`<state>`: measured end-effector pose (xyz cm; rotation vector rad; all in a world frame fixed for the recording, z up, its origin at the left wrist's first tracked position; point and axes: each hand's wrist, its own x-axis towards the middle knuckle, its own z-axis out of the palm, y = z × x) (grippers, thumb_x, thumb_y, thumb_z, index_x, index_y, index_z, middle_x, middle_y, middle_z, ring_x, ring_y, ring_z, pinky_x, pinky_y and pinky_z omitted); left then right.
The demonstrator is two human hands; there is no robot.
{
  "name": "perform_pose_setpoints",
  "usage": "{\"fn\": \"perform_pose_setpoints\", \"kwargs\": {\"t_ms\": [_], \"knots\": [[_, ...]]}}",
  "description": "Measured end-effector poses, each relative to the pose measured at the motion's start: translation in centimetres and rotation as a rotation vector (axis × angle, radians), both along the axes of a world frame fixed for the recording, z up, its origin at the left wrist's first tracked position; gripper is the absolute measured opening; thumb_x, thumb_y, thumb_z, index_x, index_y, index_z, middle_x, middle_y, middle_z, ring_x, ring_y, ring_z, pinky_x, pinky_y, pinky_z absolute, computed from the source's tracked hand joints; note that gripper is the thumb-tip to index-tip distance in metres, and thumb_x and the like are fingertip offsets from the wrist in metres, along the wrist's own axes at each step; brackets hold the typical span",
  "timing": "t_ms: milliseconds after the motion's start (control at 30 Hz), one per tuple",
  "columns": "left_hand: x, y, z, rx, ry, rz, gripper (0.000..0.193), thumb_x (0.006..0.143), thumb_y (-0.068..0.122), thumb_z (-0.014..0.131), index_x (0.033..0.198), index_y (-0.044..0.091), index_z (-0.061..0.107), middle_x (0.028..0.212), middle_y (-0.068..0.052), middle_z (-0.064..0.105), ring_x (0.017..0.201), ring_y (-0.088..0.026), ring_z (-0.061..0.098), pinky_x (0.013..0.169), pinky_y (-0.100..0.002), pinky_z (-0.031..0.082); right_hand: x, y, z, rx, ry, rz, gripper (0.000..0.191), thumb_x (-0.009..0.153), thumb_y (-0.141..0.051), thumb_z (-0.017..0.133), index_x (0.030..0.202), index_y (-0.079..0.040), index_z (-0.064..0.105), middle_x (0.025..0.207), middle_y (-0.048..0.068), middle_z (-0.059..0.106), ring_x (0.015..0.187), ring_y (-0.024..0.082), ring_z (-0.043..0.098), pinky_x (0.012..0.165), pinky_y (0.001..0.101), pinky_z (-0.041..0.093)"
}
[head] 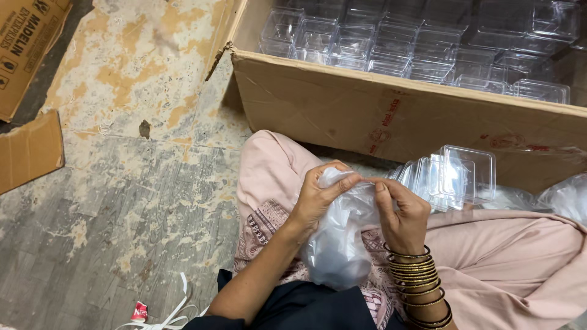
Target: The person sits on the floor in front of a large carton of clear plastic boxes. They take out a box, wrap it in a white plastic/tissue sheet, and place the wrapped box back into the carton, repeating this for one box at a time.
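Thin clear plastic, pinched at the mouth of a plastic bag [338, 244] between both hands; left hand [319, 197] clenched on the near edge of the film, thumb and fingers folded over it; right hand [400, 214] gripping the opposite edge, fingertips meeting the left at the top of the bag; wrist below stacked with gold bangles [419, 281]. Bag hanging down over the lap, resting against pink trousers [507, 256] with a patterned hem, bulging slightly, contents not readable through the film.

Judged as the opening-up step: rubbing or pulling the two layers apart at the mouth; next move likely calling for a firm pinch on each layer and a gentle outward pull, with care not to tear the film.

Just beside the right hand, a stack of clear plastic lidded containers [455, 177] leaning on the thigh; more loose clear bags [565, 197] at far right. Beyond, a large cardboard box [391, 116] filled with rows of the same clear containers. To the left, worn, patchy floor [110, 183]; flattened cardboard pieces [27, 150] at the edge; a white strap [177, 315] near the bottom.
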<state>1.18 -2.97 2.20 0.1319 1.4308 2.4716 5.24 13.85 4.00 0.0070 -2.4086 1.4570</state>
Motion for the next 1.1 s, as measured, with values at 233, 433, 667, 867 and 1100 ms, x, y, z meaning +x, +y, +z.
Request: {"fn": "perform_pose_setpoints", "kwargs": {"t_ms": [233, 433, 667, 867, 1100], "knots": [[0.3, 0.7, -0.8, 0.043, 0.028, 0.005, 0.019, 0.096, 0.011, 0.082, 0.097, 0.008, 0.063, 0.090, 0.003, 0.066, 0.084, -0.003, 0.061, 0.075, -0.021, 0.050, 0.0, 0.0, 0.6, -0.007, 0.102, 0.076, 0.013, 0.099, -0.013, 0.067, 0.100, 0.000, 0.069, 0.088, 0.009, 0.071, 0.080, 0.016, 0.070, 0.072, 0.0286, 0.055], [0.3, 0.8, -1.6, 0.024, -0.071, -0.041, 0.012, 0.095, 0.014, 0.077, 0.099, 0.005, 0.070, 0.094, 0.000, 0.070, 0.087, -0.006, 0.065, 0.079, -0.023, 0.053, 0.0, 0.8, -1.1, 0.024, 0.100, 0.027, 0.013, 0.103, -0.013, 0.062, 0.100, 0.000, 0.065, 0.087, 0.009, 0.067, 0.078, 0.017, 0.067, 0.072, 0.0300, 0.052], [1.0, -0.6, -3.2, 0.062, 0.000, -0.058, 0.012, 0.096, 0.015, 0.075, 0.098, 0.006, 0.068, 0.105, -0.001, 0.069, 0.101, -0.008, 0.066, 0.093, -0.024, 0.054, 0.3, -0.2, -1.6, -0.147, -0.039, 0.190, 0.013, 0.100, -0.015, 0.065, 0.105, -0.003, 0.062, 0.089, 0.006, 0.067, 0.080, 0.011, 0.061, 0.073, 0.0269, 0.051], [2.1, -4.7, -1.2, 0.064, 0.047, -0.110, 0.012, 0.099, 0.009, 0.077, 0.096, 0.000, 0.068, 0.100, -0.003, 0.069, 0.097, -0.009, 0.065, 0.089, -0.024, 0.053, 0.8, -3.1, -0.8, 0.028, 0.031, 0.175, 0.015, 0.104, -0.009, 0.064, 0.096, 0.003, 0.067, 0.093, 0.007, 0.069, 0.082, 0.014, 0.064, 0.076, 0.0279, 0.051], [2.5, -7.0, -0.2, -0.085, 0.060, -0.080, 0.016, 0.094, 0.020, 0.075, 0.101, 0.006, 0.072, 0.088, 0.002, 0.069, 0.076, -0.005, 0.058, 0.068, -0.022, 0.047, 1.1, -4.6, -0.6, -0.229, -0.122, 0.161, 0.010, 0.100, -0.009, 0.068, 0.104, 0.000, 0.070, 0.087, 0.008, 0.067, 0.070, 0.010, 0.058, 0.062, 0.0246, 0.047]]}}
